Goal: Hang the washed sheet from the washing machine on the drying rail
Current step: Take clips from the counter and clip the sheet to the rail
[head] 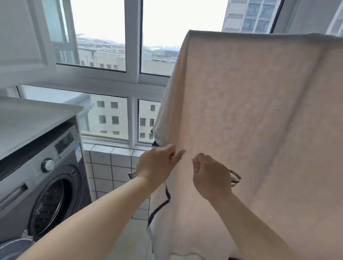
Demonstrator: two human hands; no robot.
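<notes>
Sheet [257, 119] draped over high rail, hanging down across 1 to 5 o'clock, dark-trimmed edge at its lower left. Left hand [156, 165] pinches sheet's left edge between thumb and fingers, near centre. Right hand [212, 176] just beside it at 3 o'clock, fingers curled into cloth. Washing machine [33, 181] at 8 o'clock, door open. Window [115, 46] at 11 o'clock, tiled wall [108, 170] below.

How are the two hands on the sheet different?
The left hand sits near the sheet's dark-trimmed edge; the right hand sits further in, on plain cloth. The left hand has one finger sticking out; the right hand's fingers are all curled. Both pinch the hanging sheet at about the same height.
</notes>
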